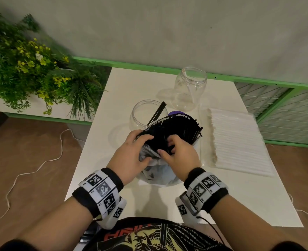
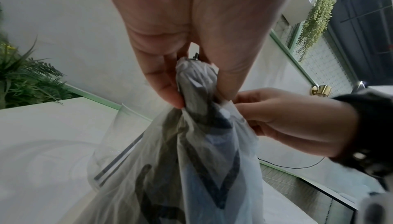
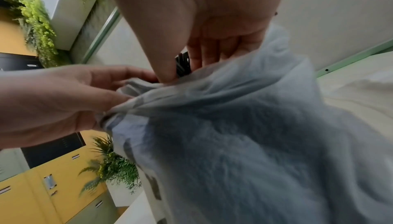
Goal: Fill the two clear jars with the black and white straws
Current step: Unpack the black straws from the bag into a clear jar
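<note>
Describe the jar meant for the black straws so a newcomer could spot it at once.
On the white table, look just beyond the person's left hand. There stands a clear jar, and unlike the farther jar it holds two black straws leaning on its rim.

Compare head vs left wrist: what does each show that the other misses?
Head only: far jar with a white straw, white straws lying on the table, fanned tops of the black straws.
Left wrist only: left hand pinching the bag's gathered neck from below.
Both: near jar with black straws, right hand at the bag.
</note>
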A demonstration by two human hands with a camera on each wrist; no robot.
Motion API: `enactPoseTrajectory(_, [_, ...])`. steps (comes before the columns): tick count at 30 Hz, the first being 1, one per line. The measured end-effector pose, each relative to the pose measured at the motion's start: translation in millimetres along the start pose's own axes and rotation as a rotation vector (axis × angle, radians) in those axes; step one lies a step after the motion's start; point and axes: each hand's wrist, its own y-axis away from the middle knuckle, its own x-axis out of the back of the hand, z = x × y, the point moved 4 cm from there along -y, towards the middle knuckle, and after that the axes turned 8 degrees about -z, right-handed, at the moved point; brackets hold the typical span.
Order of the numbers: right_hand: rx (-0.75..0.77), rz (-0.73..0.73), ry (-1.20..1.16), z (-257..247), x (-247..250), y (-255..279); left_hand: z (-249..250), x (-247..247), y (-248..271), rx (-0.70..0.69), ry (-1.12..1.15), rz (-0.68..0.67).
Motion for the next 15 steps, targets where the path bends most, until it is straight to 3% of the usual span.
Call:
enactPoseTrajectory(4, [0.008, 0.092, 0.061, -8.9, 7.6, -10.4, 0.0, 1.0, 0.7, 0.0, 0.001, 0.009])
enactPoseTrajectory(8, [0.025, 0.297, -0.044, 9.4, 40.5, -4.2, -9.0, 3.1, 0.7, -0.002, 0.05, 0.031])
enactPoseTrajectory(11, [0.217, 0.415, -0.117, 9.3, 51.2, 6.2, -13.2, 3.9, -1.4, 0.002, 0.103, 0.037])
enactPoseTrajectory(13, [0.429, 0.323, -0.032, -5.7, 41.9, 13.1, -11.8, 5.9, -2.6, -0.007, 0.131, 0.064])
enactPoseTrajectory(15, [0.547, 0.092, 0.199, -16.0, 20.5, 15.7, -9.8, 7.0, -1.6, -0.017, 0.179, 0.062])
